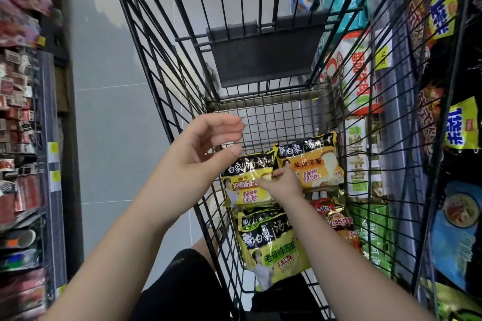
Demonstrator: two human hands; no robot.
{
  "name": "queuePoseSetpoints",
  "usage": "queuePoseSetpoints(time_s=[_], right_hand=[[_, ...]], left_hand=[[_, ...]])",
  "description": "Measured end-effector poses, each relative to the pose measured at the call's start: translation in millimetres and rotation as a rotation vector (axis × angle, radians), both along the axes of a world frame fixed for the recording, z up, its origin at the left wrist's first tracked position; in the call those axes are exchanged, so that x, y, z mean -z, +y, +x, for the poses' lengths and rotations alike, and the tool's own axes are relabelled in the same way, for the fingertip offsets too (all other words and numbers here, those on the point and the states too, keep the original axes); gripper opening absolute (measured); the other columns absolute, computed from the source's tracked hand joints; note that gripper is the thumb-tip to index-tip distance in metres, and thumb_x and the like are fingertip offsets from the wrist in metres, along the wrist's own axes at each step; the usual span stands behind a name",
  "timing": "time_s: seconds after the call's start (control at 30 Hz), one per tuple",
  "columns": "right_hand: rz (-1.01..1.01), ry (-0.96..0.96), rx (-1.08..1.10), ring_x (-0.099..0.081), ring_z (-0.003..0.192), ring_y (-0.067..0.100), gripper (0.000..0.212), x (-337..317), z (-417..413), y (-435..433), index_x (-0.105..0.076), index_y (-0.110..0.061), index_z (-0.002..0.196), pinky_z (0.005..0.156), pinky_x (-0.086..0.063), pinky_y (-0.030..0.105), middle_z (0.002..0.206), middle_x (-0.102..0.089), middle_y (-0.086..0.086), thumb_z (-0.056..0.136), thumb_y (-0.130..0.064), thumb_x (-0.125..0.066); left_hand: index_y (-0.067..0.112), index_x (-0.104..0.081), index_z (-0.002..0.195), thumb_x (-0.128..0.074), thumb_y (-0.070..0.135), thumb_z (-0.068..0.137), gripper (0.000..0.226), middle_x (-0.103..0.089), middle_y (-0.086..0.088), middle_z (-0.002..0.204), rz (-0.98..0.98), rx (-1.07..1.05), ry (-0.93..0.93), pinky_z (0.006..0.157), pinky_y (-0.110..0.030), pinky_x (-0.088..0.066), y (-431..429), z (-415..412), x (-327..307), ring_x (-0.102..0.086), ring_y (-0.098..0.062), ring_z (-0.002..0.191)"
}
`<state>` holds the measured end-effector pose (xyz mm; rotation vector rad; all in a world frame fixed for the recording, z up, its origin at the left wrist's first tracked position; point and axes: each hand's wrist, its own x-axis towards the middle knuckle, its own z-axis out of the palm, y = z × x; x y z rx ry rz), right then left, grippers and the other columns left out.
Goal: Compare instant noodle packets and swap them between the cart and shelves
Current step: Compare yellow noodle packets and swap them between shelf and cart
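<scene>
Several instant noodle packets lie in the bottom of a black wire cart (156, 65). My right hand (283, 185) reaches down into the cart and pinches the right edge of a yellow-and-black pork-bone packet (241, 187). Touching that packet on the right is an orange-and-black mutton packet (317, 167). Nearer to me lies a green-and-black chicken-soup packet (273, 245), with a red packet (335, 214) to its right. My left hand (203, 148) hovers above the cart's left wall with loosely curved fingers and holds nothing.
Shelves of noodle packs (443, 13) stand right against the cart's right side. A shelf of small red goods (20, 112) runs along the left, blurred. Grey tiled floor (109, 112) lies between it and the cart. The cart's dark seat flap (263, 60) is at the far end.
</scene>
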<state>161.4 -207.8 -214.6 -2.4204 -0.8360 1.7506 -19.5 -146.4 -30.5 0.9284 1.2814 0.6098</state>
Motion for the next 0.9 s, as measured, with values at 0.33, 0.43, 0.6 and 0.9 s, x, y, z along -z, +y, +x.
queuePoseSetpoints(time_s=[0.33, 0.43, 0.6, 0.9], right_hand=[[-0.004, 0.283, 0.056, -0.031, 0.152, 0.032, 0.104, -1.9, 4.3, 0.3, -0.018, -0.014, 0.164, 0.120, -0.032, 0.047, 0.169, -0.026, 0.009, 0.086, -0.046, -0.080], [0.017, 0.317, 0.004, -0.026, 0.154, 0.033, 0.108, -4.0, 19.0, -2.9, -0.015, -0.020, 0.165, 0.120, -0.030, 0.051, 0.172, -0.018, 0.005, 0.085, -0.052, -0.079], [0.055, 0.290, 0.039, -0.056, 0.134, 0.028, 0.124, -28.5, 69.9, -4.8, -0.037, -0.025, 0.156, 0.113, -0.045, 0.055, 0.152, -0.054, 0.000, 0.055, -0.082, -0.082], [0.236, 0.401, 0.238, -0.078, 0.098, 0.026, 0.055, -98.6, 128.3, -0.4, -0.065, -0.018, 0.108, 0.096, -0.058, 0.045, 0.104, -0.081, 0.007, 0.066, -0.046, -0.088]], left_hand=[[0.017, -0.063, 0.125, -0.068, 0.008, 0.091, 0.036, -0.072, 0.003, 0.124, 0.010, 0.006, 0.010, 0.102, -0.021, -0.050, -4.6, -3.7, 1.3, -0.065, -0.010, 0.121], [0.018, -0.064, 0.124, -0.064, 0.007, 0.096, 0.030, -0.072, 0.002, 0.123, 0.003, 0.002, 0.020, 0.104, -0.024, -0.050, -6.5, -4.4, 2.2, -0.065, -0.012, 0.120], [0.017, -0.065, 0.123, -0.061, 0.003, 0.098, 0.029, -0.072, -0.002, 0.123, -0.016, -0.027, 0.035, 0.107, -0.025, -0.049, -9.9, -0.5, 4.9, -0.066, -0.014, 0.119], [0.019, -0.064, 0.119, -0.064, 0.006, 0.098, 0.025, -0.071, 0.003, 0.115, -0.067, -0.009, 0.214, 0.091, -0.015, -0.052, -16.4, 22.8, 30.5, -0.068, -0.006, 0.106]])
